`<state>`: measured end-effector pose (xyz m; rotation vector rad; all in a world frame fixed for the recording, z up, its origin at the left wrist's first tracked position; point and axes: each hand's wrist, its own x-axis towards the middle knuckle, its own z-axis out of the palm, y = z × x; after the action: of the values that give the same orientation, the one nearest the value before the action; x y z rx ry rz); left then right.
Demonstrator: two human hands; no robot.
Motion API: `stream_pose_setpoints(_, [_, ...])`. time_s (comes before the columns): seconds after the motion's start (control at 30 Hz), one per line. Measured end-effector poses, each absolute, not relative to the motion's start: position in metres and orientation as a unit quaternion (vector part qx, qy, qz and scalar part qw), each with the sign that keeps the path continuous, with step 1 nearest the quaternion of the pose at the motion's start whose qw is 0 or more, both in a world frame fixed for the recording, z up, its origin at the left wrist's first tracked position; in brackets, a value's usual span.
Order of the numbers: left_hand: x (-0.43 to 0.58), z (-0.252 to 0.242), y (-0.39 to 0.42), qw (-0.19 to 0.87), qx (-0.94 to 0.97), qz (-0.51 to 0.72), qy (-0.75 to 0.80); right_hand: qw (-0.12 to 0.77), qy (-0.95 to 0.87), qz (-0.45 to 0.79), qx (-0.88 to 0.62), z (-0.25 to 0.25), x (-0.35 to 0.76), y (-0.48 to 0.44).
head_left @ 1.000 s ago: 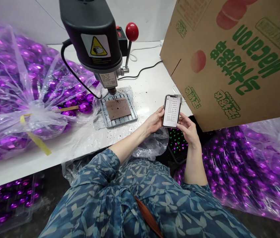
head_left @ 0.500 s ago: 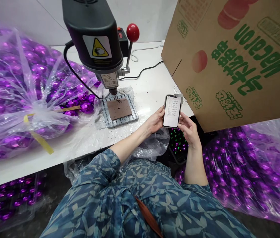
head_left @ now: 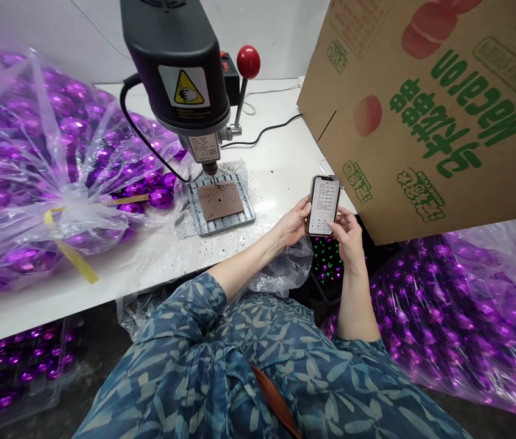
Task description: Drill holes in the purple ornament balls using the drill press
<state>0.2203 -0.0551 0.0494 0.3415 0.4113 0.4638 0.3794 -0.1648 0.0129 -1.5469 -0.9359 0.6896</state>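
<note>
Our left hand (head_left: pixel 292 225) and right hand (head_left: pixel 348 235) both close around a slim, glossy phone (head_left: pixel 323 205), fingers curled on its edges, held upright just off the near edge of the white table (head_left: pixel 276 164). Its lit screen shows rows of text too small to read, and its top corner is blurred. At ten o'clock from the phone a flat brown slab (head_left: pixel 219 201) with one small hole lies on a ribbed grey metal plate, dark crumbs around it, under the smooth black drill press head (head_left: pixel 178 67) and its round red knob (head_left: pixel 248 61). At nine o'clock lies a crinkled clear bag of shiny purple baubles (head_left: pixel 33 164). At two o'clock a printed cardboard box (head_left: pixel 422 110) looms, cut off by the frame. Below our hands something dark with green glints (head_left: pixel 326 265) is half hidden.
</note>
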Motion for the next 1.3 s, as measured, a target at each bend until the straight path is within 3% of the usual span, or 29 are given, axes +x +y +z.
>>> stream_pose_setpoints(1.3, [0.2206,0.0477,-0.052,0.938,0.154,0.227,0.212,0.581,-0.391,0.293,-0.651,0.0134,0.3741,-0.1641])
